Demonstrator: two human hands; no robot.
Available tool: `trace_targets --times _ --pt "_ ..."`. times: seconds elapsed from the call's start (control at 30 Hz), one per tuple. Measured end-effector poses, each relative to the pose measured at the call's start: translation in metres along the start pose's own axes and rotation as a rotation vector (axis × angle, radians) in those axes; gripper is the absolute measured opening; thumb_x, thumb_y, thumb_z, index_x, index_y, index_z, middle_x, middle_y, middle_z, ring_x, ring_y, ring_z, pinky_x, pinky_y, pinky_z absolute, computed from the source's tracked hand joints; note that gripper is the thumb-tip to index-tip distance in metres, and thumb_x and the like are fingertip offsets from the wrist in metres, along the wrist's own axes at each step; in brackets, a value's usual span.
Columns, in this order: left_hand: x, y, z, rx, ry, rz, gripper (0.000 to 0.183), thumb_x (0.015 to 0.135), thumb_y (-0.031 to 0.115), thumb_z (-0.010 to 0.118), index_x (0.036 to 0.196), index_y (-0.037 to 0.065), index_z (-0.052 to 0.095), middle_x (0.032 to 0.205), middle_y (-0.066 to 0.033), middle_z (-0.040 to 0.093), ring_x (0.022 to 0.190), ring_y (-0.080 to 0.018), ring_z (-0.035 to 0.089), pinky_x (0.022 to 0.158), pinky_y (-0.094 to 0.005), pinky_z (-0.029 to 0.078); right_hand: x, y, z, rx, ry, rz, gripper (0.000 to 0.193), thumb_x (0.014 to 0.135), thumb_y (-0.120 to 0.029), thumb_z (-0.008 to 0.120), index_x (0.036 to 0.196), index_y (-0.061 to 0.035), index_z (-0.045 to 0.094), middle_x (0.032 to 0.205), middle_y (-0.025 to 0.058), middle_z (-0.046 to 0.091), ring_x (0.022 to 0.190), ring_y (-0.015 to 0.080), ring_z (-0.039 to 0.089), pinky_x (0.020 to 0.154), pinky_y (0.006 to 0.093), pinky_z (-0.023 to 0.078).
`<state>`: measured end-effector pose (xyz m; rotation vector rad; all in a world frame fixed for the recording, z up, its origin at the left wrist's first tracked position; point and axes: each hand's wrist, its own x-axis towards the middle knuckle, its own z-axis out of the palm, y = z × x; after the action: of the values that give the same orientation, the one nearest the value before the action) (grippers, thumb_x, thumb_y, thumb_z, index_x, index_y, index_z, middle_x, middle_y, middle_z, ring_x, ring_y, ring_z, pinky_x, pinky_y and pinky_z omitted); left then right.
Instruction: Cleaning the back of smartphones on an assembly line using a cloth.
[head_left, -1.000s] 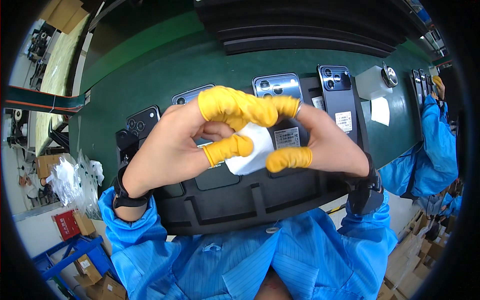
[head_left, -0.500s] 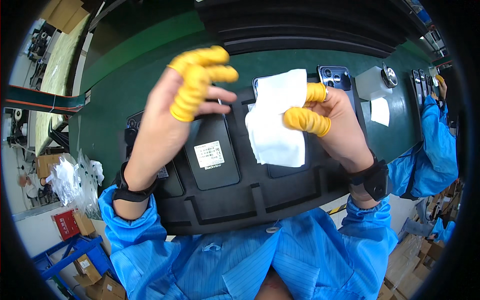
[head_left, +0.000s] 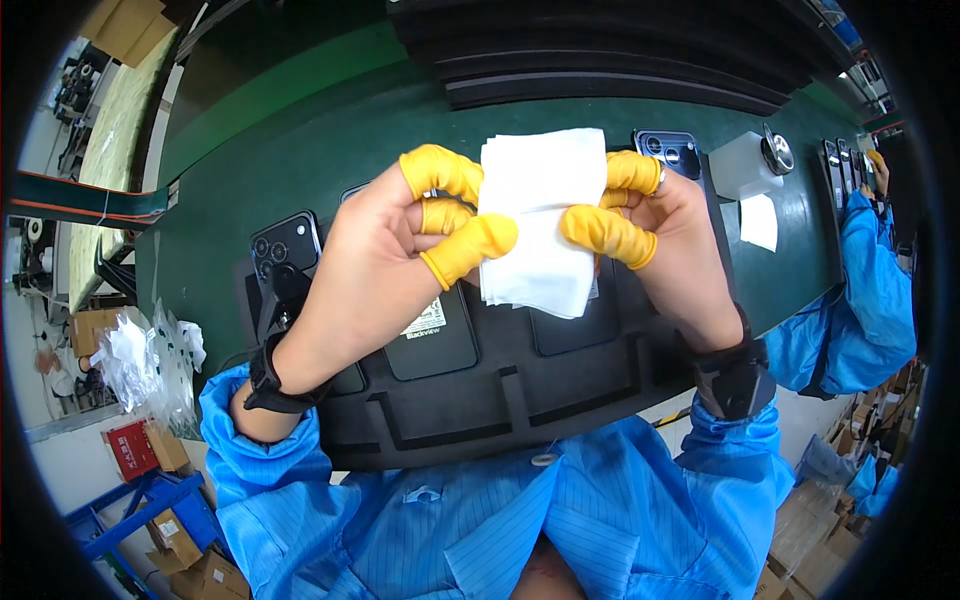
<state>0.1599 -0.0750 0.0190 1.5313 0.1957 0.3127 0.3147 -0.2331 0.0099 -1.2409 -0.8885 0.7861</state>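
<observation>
A folded white wiping cloth (head_left: pixel 541 190) is stretched between my two hands, above a black foam tray (head_left: pixel 450 415). Yellow finger cots cover several fingers on each hand. My left hand (head_left: pixel 410 225) pinches the cloth's left edge between thumb and fingers. On the opposite edge, my right hand (head_left: pixel 655 225) grips it the same way. Phones lie face down in the tray; one phone (head_left: pixel 432 350) with a white label sits below my left hand, and another phone (head_left: pixel 575 332) is partly hidden under the cloth. A further phone (head_left: pixel 300 238) shows its cameras beside my left forearm.
The tray rests on a green workbench (head_left: pixel 215 265). At the right stand a white dispenser bottle (head_left: pixel 748 168) with a metal top and a loose white cloth (head_left: pixel 759 222). Stacked black trays (head_left: pixel 620 70) line the back. A co-worker's blue sleeve (head_left: pixel 868 290) is at the far right.
My left hand has come right and down from its raised, open position and taken hold of the cloth's left edge. The cloth is now held by both hands.
</observation>
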Motion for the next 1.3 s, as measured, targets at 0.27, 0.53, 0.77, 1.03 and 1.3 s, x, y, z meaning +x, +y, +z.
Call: trace_targets --times 0.27,0.53,0.77,1.03,1.3 --pt "0.001 -0.004 -0.005 -0.289 0.035 0.071 0.026 0.084 0.000 0.064 0.108 0.002 0.055 0.095 -0.0051 0.063 0.083 -0.0111 0.064 0.067 -0.0236 0.056 0.000 -0.002 -0.005 0.389 -0.099 0.051 0.038 0.082 -0.007 0.069 0.116 0.0004 0.056 0.098 0.0103 0.065 0.083 0.0165 0.066 0.070 0.0285 0.056" --pt "0.001 0.000 -0.009 -0.308 -0.025 0.128 0.018 0.085 0.001 0.064 0.103 0.001 0.060 0.096 -0.0073 0.065 0.080 -0.0132 0.065 0.065 -0.0250 0.057 0.000 -0.006 -0.008 0.467 -0.154 0.048 0.028 0.082 -0.008 0.069 0.108 0.0007 0.063 0.109 0.0108 0.064 0.091 0.0180 0.064 0.079 0.0305 0.055" --pt "0.003 -0.003 -0.009 -0.169 0.017 0.224 0.011 0.086 0.000 0.061 0.097 0.000 0.062 0.097 -0.0092 0.065 0.082 -0.0145 0.065 0.065 -0.0252 0.056 0.000 -0.002 -0.015 0.663 -0.202 0.097 0.028 0.085 -0.009 0.065 0.111 0.0003 0.060 0.112 0.0109 0.062 0.099 0.0184 0.062 0.084 0.0297 0.052" --pt "0.008 -0.002 -0.012 0.133 0.083 0.188 0.023 0.092 0.005 0.052 0.113 -0.001 0.057 0.112 -0.0086 0.061 0.105 -0.0169 0.057 0.093 -0.0272 0.042 0.000 -0.008 0.001 -0.215 -0.067 -0.050 0.053 0.075 -0.002 0.072 0.123 -0.0011 0.048 0.110 0.0102 0.058 0.097 0.0162 0.059 0.088 0.0277 0.045" --pt "0.008 0.002 -0.003 0.763 -0.040 0.377 0.024 0.073 0.005 0.074 0.093 0.000 0.063 0.101 -0.0100 0.064 0.099 -0.0200 0.059 0.086 -0.0318 0.047 -0.003 -0.003 0.015 -0.434 -0.081 -0.085 0.067 0.074 0.003 0.072 0.133 -0.0018 0.041 0.096 0.0062 0.061 0.088 0.0132 0.059 0.084 0.0266 0.044"
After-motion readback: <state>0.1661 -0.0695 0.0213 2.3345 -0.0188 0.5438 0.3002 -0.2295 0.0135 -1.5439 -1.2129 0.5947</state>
